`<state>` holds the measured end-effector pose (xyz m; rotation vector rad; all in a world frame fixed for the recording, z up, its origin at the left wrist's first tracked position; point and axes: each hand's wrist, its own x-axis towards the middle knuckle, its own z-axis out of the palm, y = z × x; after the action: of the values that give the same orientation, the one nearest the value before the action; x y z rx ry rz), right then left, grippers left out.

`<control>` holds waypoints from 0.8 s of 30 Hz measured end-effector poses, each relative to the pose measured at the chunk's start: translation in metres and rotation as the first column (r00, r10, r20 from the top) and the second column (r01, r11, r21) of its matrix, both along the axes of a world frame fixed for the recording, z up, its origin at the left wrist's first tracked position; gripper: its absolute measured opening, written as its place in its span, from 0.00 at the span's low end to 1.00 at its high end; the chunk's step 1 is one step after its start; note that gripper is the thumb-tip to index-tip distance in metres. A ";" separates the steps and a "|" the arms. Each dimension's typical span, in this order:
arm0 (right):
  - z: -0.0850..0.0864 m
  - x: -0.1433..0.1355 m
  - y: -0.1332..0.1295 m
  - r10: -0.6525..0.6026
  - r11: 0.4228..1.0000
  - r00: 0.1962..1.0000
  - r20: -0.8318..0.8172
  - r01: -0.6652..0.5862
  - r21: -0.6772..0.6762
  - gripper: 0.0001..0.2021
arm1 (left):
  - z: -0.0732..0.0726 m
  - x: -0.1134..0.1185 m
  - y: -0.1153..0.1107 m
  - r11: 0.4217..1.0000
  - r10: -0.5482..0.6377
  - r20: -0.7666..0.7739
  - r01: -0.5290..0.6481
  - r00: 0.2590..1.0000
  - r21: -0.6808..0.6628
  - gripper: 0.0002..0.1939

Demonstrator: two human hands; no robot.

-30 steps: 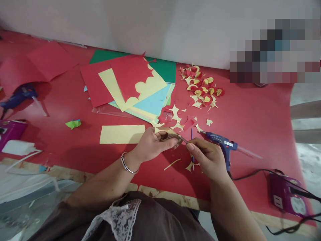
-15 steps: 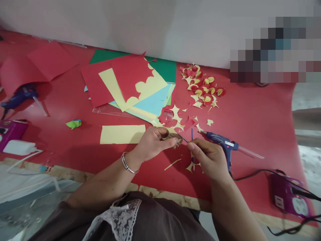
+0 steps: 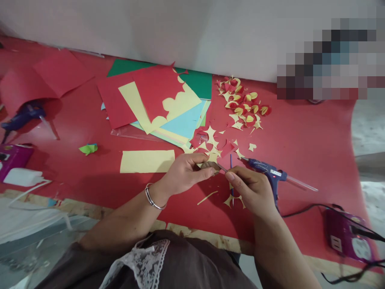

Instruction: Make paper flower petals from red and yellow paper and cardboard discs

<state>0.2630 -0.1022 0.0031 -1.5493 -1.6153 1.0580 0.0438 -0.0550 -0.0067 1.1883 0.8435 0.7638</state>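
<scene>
My left hand (image 3: 189, 170), with a silver bangle at the wrist, pinches a small curved piece of yellowish paper (image 3: 210, 165) between thumb and fingers. My right hand (image 3: 251, 186) grips a thin stick (image 3: 222, 167) whose far end meets the paper piece. Whether the paper is wound on the stick or only touched by it, I cannot tell. Below the hands lie a narrow yellow paper strip (image 3: 207, 197) and star-shaped yellow offcuts (image 3: 230, 201). A slim blue tool (image 3: 231, 161) lies partly hidden by my right hand. More cut scraps (image 3: 212, 136) are spread just beyond the fingers.
A blue glue gun (image 3: 264, 166) lies beside my right hand, its cord running to a purple power strip (image 3: 345, 237). Coloured sheets (image 3: 156, 92) are stacked at the back. Small red-and-yellow paper pieces (image 3: 240, 104) are heaped behind right. Another glue gun (image 3: 25, 114) lies far left.
The fingers of my left hand have shifted a little, and the paper piece is turned to show more of its curved face. My right hand stays almost in place with the stick.
</scene>
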 end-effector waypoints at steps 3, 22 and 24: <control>-0.001 0.001 -0.001 0.010 1.000 1.000 0.004 -0.010 0.005 0.28 | 0.001 -0.001 0.001 0.999 -0.027 0.002 0.027 1.000 0.019 0.17; 0.000 0.002 0.001 0.030 1.000 0.999 0.036 -0.029 -0.008 0.30 | -0.001 -0.004 0.002 0.998 -0.023 -0.038 0.021 0.999 -0.060 0.13; 0.000 0.003 0.002 0.018 1.000 0.999 0.029 -0.018 -0.016 0.30 | -0.002 -0.004 0.003 0.998 -0.016 -0.023 0.015 1.000 -0.057 0.13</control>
<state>0.2662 -0.0999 0.0031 -1.5695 -1.6470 1.0644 0.0394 -0.0522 -0.0084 1.1540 0.8692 0.7103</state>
